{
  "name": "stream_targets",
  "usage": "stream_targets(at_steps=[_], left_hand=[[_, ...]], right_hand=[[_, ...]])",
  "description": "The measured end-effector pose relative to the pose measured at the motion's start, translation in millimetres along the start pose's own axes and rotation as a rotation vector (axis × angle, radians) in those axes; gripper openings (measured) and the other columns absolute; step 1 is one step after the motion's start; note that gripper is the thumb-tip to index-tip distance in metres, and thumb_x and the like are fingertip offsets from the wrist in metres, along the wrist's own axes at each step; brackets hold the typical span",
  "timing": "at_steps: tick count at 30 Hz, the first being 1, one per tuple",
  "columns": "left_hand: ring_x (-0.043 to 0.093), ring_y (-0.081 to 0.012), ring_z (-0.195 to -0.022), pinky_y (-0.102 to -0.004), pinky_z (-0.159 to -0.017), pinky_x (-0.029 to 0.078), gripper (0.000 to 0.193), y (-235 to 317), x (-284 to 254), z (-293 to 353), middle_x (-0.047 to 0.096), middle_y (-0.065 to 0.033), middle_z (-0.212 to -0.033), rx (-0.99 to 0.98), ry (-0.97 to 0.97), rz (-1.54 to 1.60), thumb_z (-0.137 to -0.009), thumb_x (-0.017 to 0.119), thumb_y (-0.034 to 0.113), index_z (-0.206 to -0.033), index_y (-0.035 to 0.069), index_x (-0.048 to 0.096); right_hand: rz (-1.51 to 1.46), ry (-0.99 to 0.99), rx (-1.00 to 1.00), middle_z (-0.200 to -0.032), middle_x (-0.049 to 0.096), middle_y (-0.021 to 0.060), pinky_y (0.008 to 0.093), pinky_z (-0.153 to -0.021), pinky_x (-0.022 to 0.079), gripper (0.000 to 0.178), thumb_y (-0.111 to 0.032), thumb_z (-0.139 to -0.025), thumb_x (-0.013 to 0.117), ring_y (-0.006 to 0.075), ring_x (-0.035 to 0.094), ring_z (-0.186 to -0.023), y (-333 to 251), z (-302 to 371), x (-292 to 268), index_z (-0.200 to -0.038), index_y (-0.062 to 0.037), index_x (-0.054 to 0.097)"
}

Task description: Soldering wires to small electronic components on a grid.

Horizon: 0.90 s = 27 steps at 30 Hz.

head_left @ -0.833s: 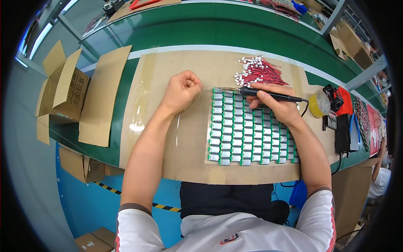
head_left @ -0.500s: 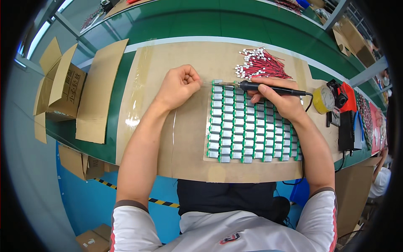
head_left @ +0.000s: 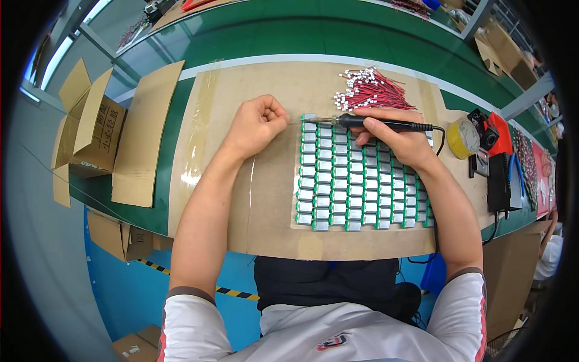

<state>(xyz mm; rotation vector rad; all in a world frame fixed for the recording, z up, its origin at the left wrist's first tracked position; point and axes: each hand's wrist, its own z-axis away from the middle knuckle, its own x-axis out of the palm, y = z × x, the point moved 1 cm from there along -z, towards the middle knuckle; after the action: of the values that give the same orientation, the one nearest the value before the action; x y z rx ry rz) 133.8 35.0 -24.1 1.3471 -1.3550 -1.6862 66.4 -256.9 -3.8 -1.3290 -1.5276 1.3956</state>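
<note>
My right hand (head_left: 398,137) grips a black-handled soldering iron (head_left: 386,124) like a pen. Its metal tip points left and reaches the upper left corner of a block of small silver battery cells with green circuit strips (head_left: 341,181), set in close rows. Opposite the tip, my left hand (head_left: 260,123) is closed in a pinch on thin solder wire (head_left: 251,193). A short end of that wire sticks out toward the tip; the rest trails down over the cardboard. Whether tip and wire touch is too small to tell.
Red and black leads with white connectors (head_left: 374,90) lie beyond the cells. To the right stand yellow tape (head_left: 463,137) and a black box-shaped unit (head_left: 499,184). An open carton (head_left: 90,130) is at left. The iron's cord (head_left: 442,145) loops beside my right wrist.
The view has shifted slightly. Both hands keep their holds on the iron and the solder wire, and the tip stays at the upper left cells.
</note>
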Motion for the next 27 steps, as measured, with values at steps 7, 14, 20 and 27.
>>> stream_targets(at_steps=[7,14,20,27], left_hand=[[0.048,-0.0045,-0.059,-0.0235,-0.053,0.039,0.010,0.9,0.1,0.3,0.059,0.0017,-0.066,0.001,0.004,-0.008,-0.083,0.070,0.008,-0.081,0.000,0.063],[0.048,-0.0049,-0.058,-0.0238,-0.053,0.039,0.011,1.7,-0.1,0.4,0.059,0.0019,-0.065,-0.013,0.000,-0.047,-0.084,0.070,0.009,-0.082,0.000,0.064],[0.047,-0.0050,-0.058,-0.0239,-0.053,0.039,0.011,0.1,2.0,-0.3,0.058,0.0023,-0.065,-0.015,0.003,-0.040,-0.085,0.071,0.010,-0.083,0.000,0.065],[0.047,-0.0051,-0.057,-0.0245,-0.051,0.038,0.012,7.8,1.7,2.7,0.057,0.0019,-0.065,-0.028,0.008,-0.052,-0.086,0.072,0.010,-0.084,0.000,0.065]], right_hand=[[0.003,0.003,-0.003,-0.092,0.074,0.0137,0.0279,-0.079,0.058,0.025,-0.007,-0.097,0.062,0.0177,0.073,-0.084,-0.6,-0.5,0.5,-0.119,0.0046,0.068],[0.007,0.004,0.005,-0.094,0.074,0.0144,0.0276,-0.078,0.057,0.025,-0.007,-0.097,0.063,0.0173,0.073,-0.084,0.2,-0.7,0.2,-0.119,0.0046,0.068],[-0.003,0.006,0.016,-0.093,0.074,0.0142,0.0277,-0.079,0.058,0.026,-0.007,-0.097,0.063,0.0175,0.073,-0.084,-0.1,-0.7,-0.5,-0.119,0.0043,0.068],[0.024,0.005,-0.006,-0.092,0.074,0.0144,0.0284,-0.079,0.058,0.026,-0.007,-0.098,0.062,0.0183,0.073,-0.084,1.9,-0.6,-1.1,-0.120,0.0051,0.067]])
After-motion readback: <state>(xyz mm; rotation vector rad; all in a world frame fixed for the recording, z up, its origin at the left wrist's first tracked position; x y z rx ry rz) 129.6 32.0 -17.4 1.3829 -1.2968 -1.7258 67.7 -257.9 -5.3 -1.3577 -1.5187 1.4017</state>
